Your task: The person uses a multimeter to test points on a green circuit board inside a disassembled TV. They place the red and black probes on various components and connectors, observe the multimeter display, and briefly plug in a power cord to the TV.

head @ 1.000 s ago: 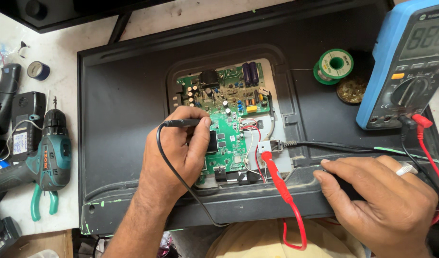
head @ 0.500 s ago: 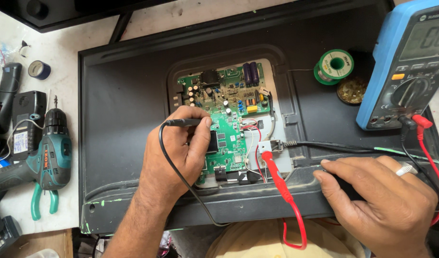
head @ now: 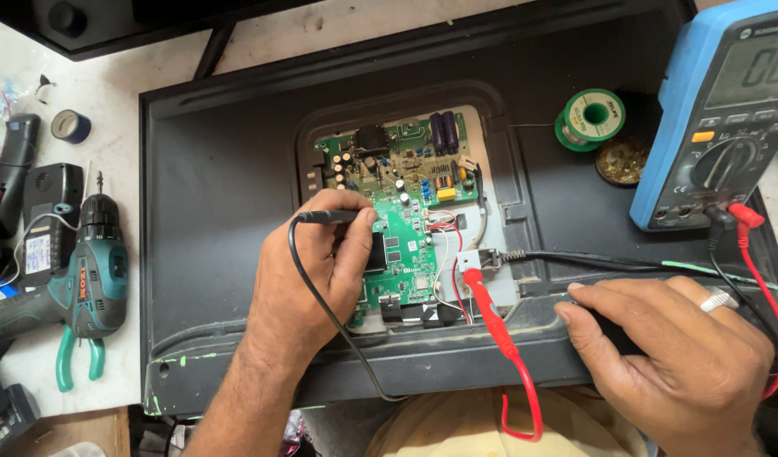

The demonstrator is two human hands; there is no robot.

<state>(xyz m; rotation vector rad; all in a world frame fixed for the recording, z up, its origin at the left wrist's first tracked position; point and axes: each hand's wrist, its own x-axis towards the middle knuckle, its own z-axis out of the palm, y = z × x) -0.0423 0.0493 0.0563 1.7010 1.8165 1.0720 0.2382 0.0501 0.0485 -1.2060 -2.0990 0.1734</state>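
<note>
Fingers of the left hand (head: 317,275) pinch a black probe (head: 329,217), its tip resting on the green circuit board (head: 401,254) set in the open back of a black television (head: 219,211). The probe's black lead (head: 321,305) loops down past the wrist. A red probe (head: 482,305) lies loose with its tip on the white patch just right of the board, its red lead curling off the television's lower edge. The right hand (head: 668,355) lies flat on the lower rim of the television, fingers released, holding nothing. A blue meter (head: 710,127) stands at the upper right, near a green solder spool (head: 592,118). On the tabletop (head: 152,51) to the left lie a teal drill (head: 88,279) and pliers (head: 71,364).
</note>
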